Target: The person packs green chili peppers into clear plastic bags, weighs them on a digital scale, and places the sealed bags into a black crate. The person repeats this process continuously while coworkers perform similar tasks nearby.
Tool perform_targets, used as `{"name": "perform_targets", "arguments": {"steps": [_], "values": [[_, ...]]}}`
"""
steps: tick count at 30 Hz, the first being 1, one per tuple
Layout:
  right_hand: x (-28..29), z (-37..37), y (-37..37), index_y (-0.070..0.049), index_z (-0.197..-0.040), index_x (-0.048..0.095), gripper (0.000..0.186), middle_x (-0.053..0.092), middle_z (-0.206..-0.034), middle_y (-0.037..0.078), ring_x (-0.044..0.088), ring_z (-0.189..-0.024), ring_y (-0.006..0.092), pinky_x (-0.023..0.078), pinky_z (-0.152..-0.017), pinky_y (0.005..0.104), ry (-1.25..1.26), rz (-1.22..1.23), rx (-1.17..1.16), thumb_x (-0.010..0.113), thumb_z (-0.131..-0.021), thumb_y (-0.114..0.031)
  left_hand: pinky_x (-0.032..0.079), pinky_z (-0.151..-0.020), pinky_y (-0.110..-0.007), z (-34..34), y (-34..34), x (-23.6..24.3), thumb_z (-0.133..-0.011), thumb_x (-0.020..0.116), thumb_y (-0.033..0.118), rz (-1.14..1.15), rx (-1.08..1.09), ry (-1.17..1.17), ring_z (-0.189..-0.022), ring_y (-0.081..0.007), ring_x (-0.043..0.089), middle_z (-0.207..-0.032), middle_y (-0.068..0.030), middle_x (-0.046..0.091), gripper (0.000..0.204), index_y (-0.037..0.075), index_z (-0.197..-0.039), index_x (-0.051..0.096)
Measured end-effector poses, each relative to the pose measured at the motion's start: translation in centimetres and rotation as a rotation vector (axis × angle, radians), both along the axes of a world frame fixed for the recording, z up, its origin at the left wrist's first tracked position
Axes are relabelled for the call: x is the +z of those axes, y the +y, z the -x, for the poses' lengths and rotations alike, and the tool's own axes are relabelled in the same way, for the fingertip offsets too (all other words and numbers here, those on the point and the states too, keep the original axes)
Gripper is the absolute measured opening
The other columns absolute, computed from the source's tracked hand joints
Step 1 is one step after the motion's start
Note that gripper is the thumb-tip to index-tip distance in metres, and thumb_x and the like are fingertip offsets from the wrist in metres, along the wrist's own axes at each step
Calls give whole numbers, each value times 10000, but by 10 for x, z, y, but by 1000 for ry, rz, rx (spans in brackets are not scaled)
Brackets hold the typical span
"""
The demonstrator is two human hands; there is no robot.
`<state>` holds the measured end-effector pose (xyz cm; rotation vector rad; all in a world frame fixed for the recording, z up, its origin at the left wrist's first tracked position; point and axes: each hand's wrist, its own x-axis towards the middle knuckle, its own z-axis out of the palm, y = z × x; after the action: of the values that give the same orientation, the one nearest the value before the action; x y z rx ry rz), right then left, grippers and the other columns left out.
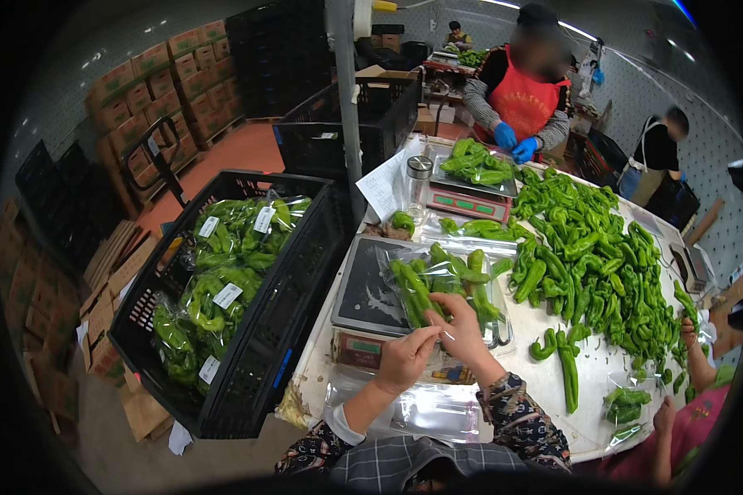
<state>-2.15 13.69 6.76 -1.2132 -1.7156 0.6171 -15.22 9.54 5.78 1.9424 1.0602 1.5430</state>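
Note:
Both my hands are closed on the edge of a clear plastic bag holding long green peppers (413, 289). The fingers of my left hand (406, 358) pinch together at the bag's near end. My right hand (461, 328) grips it just beside, a little farther up. The bag lies partly over the right side of a dark-topped weighing scale (365, 285). Right beside it, more green peppers (480, 289) rest in clear plastic. Below my wrists is a stack of flat clear bags (437, 412).
A black crate (260, 330) of labelled pepper bags stands at the left. Loose peppers (594, 247) heap across the table's right. Beyond sit a glass jar (418, 183) and another scale (470, 202). Blue-gloved hands (516, 142) work opposite; another person's hand (664, 415) is at right.

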Motion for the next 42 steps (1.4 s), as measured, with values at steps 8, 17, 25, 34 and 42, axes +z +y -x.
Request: {"name": "perform_targets", "arguments": {"steps": [8,17,25,34,42], "values": [[-3,1,14,-73,-1157,507,455,471,-1218,157,449,-1104,354,355,-904,464,-510,-272,-8,635,-744,-217,450,-518,-309,8,-5,2,-805,590,82,138,29,151,-586,-227,613,-706,-123,617,135,70,-932,634],[-62,-183,-108,-18,-1009,593,222,615,-935,124,596,-809,221,480,-718,302,-43,217,-382,587,-797,-83,403,-471,-315,20,-26,9,-672,721,177,-175,67,259,-538,-195,499,-638,-51,517,359,34,-985,619],[-111,-255,-99,-5,-1049,567,309,571,-1048,158,528,-1003,315,414,-875,364,-461,86,-569,517,-750,58,392,-462,-313,-26,-52,11,-683,663,111,-236,-361,264,-518,-194,501,-574,-25,478,168,91,-846,627],[-104,-243,-39,-65,-912,634,263,476,-1215,131,365,-1199,305,276,-958,509,-1066,392,-467,650,-650,-92,414,-468,-295,-6,-56,15,-660,661,66,-193,-271,271,-535,-185,524,-601,-39,527,194,86,-853,645],[-111,-201,-82,24,-912,522,365,583,-730,180,554,-630,267,452,-606,346,-622,374,-304,670,-747,-267,430,-739,-343,-12,-39,28,-651,670,72,-280,80,353,-854,-234,539,-909,-24,569,386,118,-1027,599]]}}
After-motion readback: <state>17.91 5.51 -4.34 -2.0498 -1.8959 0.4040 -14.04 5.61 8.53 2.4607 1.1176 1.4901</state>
